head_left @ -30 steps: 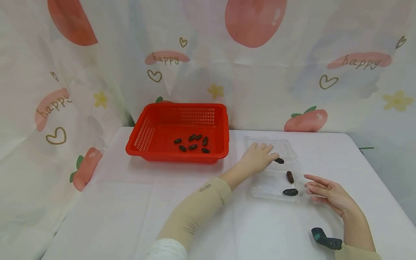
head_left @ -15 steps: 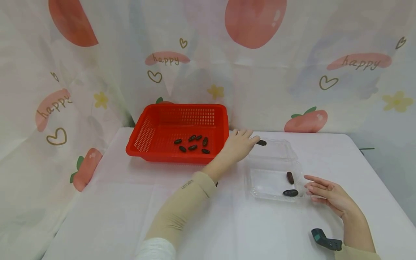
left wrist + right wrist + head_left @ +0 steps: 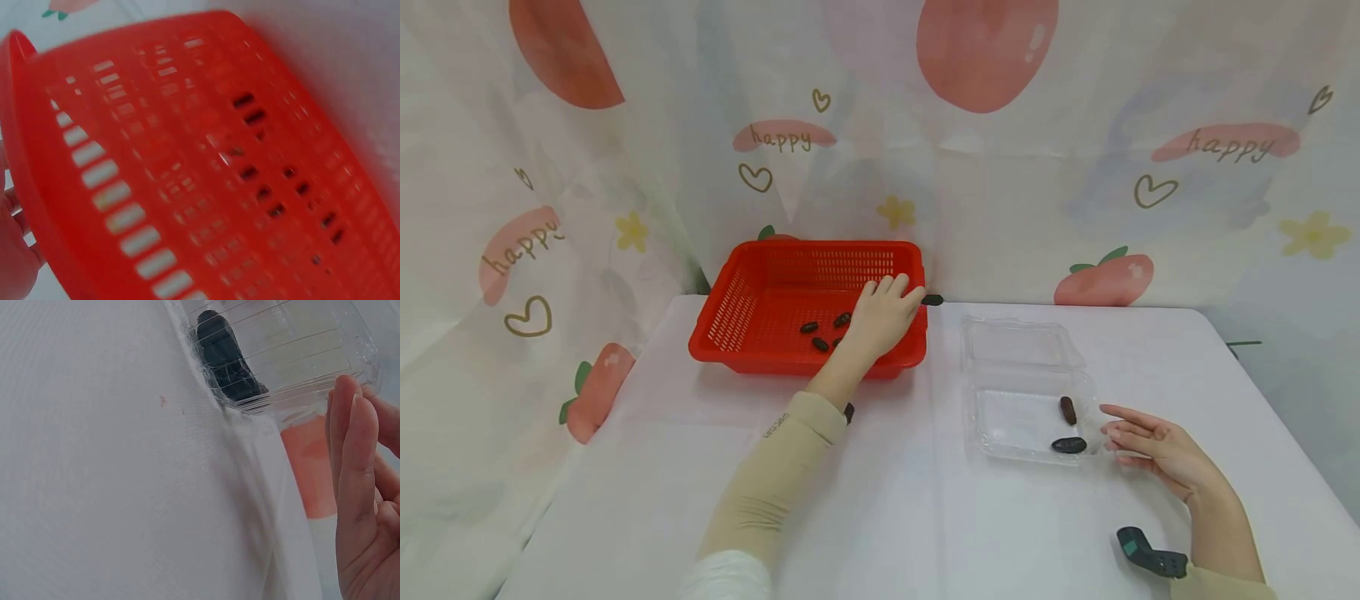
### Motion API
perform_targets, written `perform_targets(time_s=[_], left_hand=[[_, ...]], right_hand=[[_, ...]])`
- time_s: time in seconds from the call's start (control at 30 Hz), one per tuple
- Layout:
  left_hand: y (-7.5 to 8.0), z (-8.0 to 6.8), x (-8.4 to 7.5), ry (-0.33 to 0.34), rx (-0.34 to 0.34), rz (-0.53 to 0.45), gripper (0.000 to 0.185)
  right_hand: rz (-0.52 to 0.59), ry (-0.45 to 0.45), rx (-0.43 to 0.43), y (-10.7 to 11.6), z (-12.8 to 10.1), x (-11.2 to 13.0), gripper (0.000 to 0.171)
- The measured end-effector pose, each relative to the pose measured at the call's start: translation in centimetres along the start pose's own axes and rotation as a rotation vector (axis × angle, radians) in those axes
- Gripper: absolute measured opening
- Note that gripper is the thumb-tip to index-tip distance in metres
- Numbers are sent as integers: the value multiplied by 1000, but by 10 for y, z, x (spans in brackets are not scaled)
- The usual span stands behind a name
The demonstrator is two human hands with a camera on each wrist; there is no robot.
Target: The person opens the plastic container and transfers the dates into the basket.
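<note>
Left hand (image 3: 883, 312) has carried, apparently pinched, a dark date (image 3: 932, 300) over the red basket (image 3: 737, 308).

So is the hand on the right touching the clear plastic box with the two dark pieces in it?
Cannot tell. In the head view the right hand's fingertips reach the clear plastic box's edge; the right wrist view hints at a sliver of gap, not plainly.

We see the left hand (image 3: 880, 317) has left the clear plastic box (image 3: 1026, 417) on the right and crossed leftward and farther away, ending above the right side of the red basket (image 3: 752, 312). The dark date (image 3: 932, 300) pinched at its fingertips has travelled with it, out of the box to just past the basket's far right corner. The hand now hides some of the dates lying in the basket.
</note>
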State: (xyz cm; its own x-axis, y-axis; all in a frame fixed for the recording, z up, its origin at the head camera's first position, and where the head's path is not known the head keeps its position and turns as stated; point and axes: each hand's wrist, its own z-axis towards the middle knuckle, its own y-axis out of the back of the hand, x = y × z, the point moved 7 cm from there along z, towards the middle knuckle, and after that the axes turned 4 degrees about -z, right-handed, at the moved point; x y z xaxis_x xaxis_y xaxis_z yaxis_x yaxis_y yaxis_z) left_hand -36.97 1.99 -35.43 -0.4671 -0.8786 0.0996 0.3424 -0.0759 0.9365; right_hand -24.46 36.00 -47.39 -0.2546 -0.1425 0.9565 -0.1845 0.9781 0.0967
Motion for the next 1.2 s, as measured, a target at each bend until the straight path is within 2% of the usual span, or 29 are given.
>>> perform_targets(time_s=[0.23,0.73,1.2], left_hand=[[-6,-13,42,75,12,-29,19],[-31,-56,127,265,129,-76,23],[-39,-75,178,401,219,-85,29]], right_hand=[[0,-4,-1,0,0,-1,34],[-25,-12,-8,2,0,-4,33],[-46,-10,-4,2,0,-1,32]])
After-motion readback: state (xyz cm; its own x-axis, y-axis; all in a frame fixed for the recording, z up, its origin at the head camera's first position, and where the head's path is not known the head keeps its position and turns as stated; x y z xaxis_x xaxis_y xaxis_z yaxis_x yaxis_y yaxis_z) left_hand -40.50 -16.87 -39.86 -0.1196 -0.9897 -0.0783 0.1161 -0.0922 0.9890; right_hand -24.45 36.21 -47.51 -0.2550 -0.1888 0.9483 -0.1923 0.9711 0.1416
